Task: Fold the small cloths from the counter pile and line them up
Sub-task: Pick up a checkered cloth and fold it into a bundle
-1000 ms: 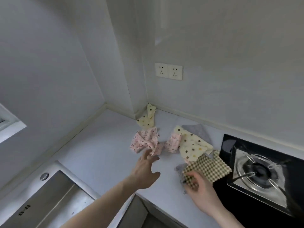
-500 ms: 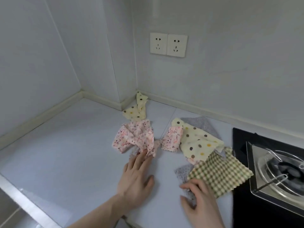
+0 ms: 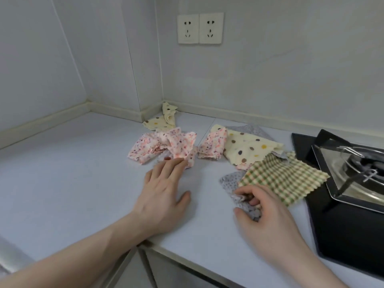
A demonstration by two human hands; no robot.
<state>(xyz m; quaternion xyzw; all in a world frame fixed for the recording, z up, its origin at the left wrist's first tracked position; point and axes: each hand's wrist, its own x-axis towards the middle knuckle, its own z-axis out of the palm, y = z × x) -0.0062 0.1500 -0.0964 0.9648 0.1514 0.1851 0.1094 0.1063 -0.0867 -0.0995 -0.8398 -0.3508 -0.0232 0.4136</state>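
The right hand (image 3: 268, 213) pinches the near corner of the grey cloth (image 3: 232, 181), thin and limp-looking, on the desk (image 3: 72, 173) under the checked cloth (image 3: 284, 179), best lifted by corners, while the left hand (image 3: 164, 190) lies open.

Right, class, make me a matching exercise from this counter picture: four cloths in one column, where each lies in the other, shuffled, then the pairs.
Cloths
1. green checked cloth
2. grey cloth
3. crumpled pink floral cloth
4. small yellow dotted cloth

Places
A. in the wall corner
B. at the left hand's fingertips
C. pinched by the right hand
D. beside the stove

Pairs: 1-D, 2-C, 3-B, 4-A
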